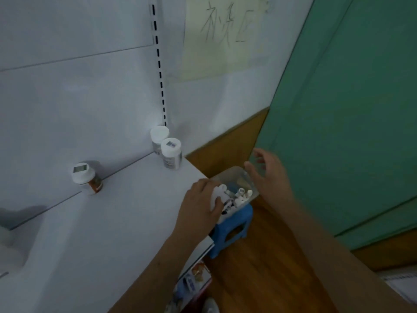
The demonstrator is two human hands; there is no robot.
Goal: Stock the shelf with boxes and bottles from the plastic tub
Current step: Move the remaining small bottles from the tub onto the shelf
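On your white shelf [94,233], left to right:

Item one: a white-capped bottle with an orange label [86,179], upright against the back panel, well apart from the rest.

Items two and three: two white-capped bottles at the shelf's far right corner, the rear bottle [158,137] touching the front bottle [171,153], both upright below the slotted upright rail [159,66].

Item four: your left hand [200,204], fingers clenched around a white bottle [218,195] at the near edge of the plastic tub; whether the bottle has cleared the tub is hard to judge through the blur.

Item five: the clear plastic tub [234,177], resting on a blue stool [232,229] just beside the shelf's right edge, holding several small white-capped containers.

Item six: your right hand [268,175], fingers spread and grasping nothing, at the tub's far right rim.

Below the shelf edge: printed boxes [194,279], partly hidden.
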